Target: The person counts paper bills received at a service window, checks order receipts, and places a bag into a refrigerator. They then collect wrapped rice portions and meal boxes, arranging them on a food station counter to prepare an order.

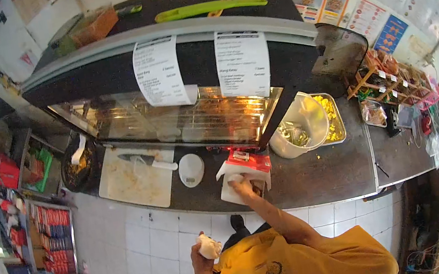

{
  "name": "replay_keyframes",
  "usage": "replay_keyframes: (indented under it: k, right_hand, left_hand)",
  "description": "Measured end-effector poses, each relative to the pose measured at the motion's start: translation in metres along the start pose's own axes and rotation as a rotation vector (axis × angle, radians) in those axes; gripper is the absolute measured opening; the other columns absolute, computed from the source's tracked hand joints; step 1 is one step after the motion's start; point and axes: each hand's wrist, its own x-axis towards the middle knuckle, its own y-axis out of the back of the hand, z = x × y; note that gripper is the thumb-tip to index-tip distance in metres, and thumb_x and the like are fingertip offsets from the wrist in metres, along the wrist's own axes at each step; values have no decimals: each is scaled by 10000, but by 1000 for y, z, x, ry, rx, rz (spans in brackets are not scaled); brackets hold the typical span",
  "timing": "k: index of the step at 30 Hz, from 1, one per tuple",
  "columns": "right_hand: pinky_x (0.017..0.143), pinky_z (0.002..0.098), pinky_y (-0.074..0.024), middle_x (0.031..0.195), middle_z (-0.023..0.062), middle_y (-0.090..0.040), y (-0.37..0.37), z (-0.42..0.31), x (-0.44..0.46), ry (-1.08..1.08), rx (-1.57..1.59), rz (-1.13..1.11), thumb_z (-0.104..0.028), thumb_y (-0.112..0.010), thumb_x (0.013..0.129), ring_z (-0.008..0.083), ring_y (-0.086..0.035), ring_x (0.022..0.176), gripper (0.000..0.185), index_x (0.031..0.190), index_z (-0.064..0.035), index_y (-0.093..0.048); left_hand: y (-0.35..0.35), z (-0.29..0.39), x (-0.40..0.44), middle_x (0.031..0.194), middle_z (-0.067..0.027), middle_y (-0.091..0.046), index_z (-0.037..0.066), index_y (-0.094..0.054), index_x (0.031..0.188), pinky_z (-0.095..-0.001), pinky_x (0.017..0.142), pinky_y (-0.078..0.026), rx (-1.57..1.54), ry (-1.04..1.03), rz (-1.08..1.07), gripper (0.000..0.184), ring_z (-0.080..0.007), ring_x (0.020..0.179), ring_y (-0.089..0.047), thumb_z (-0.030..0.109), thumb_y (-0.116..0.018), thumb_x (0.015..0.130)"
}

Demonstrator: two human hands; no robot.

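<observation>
My left hand (pixel 200 258) is held low over the floor, in front of the counter. Its fingers are wrapped round a white rounded bundle (pixel 209 246), whose contents I cannot make out. On the counter stands an open red and white takeaway box (pixel 247 161) with its lid up. My right hand (pixel 243 186) reaches into this box, fingers bent and closed at something white that is mostly hidden. Left of the box lies a round white kitchen scale (pixel 191 170). A knife (pixel 148 161) rests across the white cutting board (pixel 133 183).
Behind the box rises a lit glass display cabinet (pixel 170 119) with two printed receipts (pixel 242 63) hanging from it. A large white bucket (pixel 300 126) and a metal tray of yellow pieces (pixel 332 118) stand to the right. A dark pan (pixel 78 167) sits at left.
</observation>
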Motion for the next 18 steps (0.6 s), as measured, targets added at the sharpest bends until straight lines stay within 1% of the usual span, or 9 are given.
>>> replay_keyframes:
  k: [2,3,6,8,10,12,14,16,18]
  right_hand:
    - [983,479,-465,1230,239,-559,-18,35,21,-148,-458,201,-248,-790,741,422,-586,1100,897,1427,-11,-263]
    - [994,517,-449,1275,313,-513,-16,29,5,73,-491,146,-281,-761,769,475,-528,1182,885,1436,-10,-247]
    - [986,517,-450,1280,315,-517,-20,30,-9,139,-718,209,-272,-736,784,446,-525,1203,854,1427,2,-244]
    - [964,525,-461,1203,314,-571,1,31,-12,248,-877,8,-252,-706,803,418,-557,1160,636,1304,27,-429]
    - [941,523,-479,1195,317,-575,20,20,-18,451,-1149,-162,-249,-695,812,415,-565,1145,545,1238,37,-509]
    - [854,402,-538,1187,240,-605,48,-48,-68,172,-730,-506,-281,-675,893,290,-586,1140,471,1244,11,-558]
    - [812,329,-549,1204,184,-603,65,-76,-98,-84,2,-793,-302,-665,926,212,-586,1131,501,1305,-8,-522]
    - [808,300,-541,1214,132,-585,72,-111,-145,-34,29,-784,-315,-657,941,164,-571,1113,515,1332,-23,-494]
    - [819,290,-536,1231,99,-570,77,-115,-159,46,71,-737,-283,-660,937,144,-564,1101,532,1364,-35,-461]
  left_hand:
    - [-17,4,6,1054,-122,-575,86,-476,1346,-546,895,-521,44,35,16,620,-319,922,-630,254,-657,777]
    - [-22,7,7,1056,-119,-569,87,-483,1338,-537,886,-528,65,52,28,612,-316,920,-628,245,-661,774]
    - [-25,17,19,1056,-111,-570,85,-501,1313,-499,852,-552,149,77,-52,594,-303,923,-630,226,-680,764]
    - [-30,20,24,1051,-102,-578,73,-511,1281,-466,830,-564,222,39,-35,574,-290,922,-634,195,-701,753]
    - [-37,20,31,1047,-95,-586,60,-518,1251,-439,814,-573,325,-11,-2,559,-278,921,-638,167,-720,742]
    - [-53,16,42,1042,-91,-595,48,-521,1224,-417,804,-578,458,-79,48,547,-266,919,-641,140,-738,731]
    - [-81,0,46,1055,-110,-598,44,-495,1236,-406,809,-574,648,-171,56,551,-253,934,-636,161,-747,759]
    - [-101,-18,56,1111,-139,-581,48,-458,1290,-413,843,-561,824,-221,-12,563,-270,984,-624,192,-715,810]
    - [-114,-46,78,1192,-152,-571,36,-419,1346,-380,939,-497,916,-251,-37,575,-240,1116,-568,236,-673,870]
